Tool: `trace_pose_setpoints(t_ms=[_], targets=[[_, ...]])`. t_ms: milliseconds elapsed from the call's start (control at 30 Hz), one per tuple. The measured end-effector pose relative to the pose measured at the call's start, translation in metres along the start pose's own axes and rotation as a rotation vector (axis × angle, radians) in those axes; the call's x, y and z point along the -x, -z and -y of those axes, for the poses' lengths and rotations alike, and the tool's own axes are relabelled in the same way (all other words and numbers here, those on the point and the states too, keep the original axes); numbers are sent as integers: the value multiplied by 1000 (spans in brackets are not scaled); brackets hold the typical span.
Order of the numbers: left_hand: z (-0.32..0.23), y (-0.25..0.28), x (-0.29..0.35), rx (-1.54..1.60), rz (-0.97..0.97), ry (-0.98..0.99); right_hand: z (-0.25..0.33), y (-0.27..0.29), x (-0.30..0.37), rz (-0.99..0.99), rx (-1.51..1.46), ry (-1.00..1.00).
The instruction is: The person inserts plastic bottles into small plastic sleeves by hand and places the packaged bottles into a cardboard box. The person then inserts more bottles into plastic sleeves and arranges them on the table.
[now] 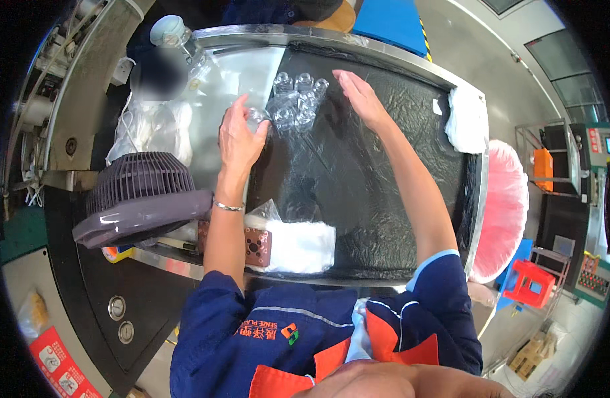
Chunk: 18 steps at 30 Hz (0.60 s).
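Nearest the body, a folded white cloth [302, 247] lies on the table's wrinkled black plastic covering [371, 192], beside a brown patterned phone [258, 247]. To their left stands a dark grey plastic fan [146, 196] with a ribbed housing. Farther in, the left hand [240, 132] is spread, thumb apart from fingers, at the left side of a cluster of small, clear plastic containers [296, 103]; whether it touches them I cannot tell. The right hand [361, 98], fingers extended and holding nothing, is apart from the cluster's right side. The containers sit between both hands, toward the table's far metal rim [305, 33].
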<state>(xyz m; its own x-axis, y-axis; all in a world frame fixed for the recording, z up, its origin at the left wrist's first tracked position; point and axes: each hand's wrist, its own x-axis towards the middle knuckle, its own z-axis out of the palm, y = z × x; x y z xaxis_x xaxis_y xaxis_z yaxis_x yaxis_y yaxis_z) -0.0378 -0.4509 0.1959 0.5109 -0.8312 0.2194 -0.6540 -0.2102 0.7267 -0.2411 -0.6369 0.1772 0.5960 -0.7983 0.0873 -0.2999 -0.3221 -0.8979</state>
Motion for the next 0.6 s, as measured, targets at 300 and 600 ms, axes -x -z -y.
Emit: trace_pose_setpoints(t_ms=[300,600], targets=[[21,-57,-4,778,-57,121,4,-50,-60,382,-730,-196],[-4,-71,5,712,131,-14,-6,-18,15,337,-613,-176]])
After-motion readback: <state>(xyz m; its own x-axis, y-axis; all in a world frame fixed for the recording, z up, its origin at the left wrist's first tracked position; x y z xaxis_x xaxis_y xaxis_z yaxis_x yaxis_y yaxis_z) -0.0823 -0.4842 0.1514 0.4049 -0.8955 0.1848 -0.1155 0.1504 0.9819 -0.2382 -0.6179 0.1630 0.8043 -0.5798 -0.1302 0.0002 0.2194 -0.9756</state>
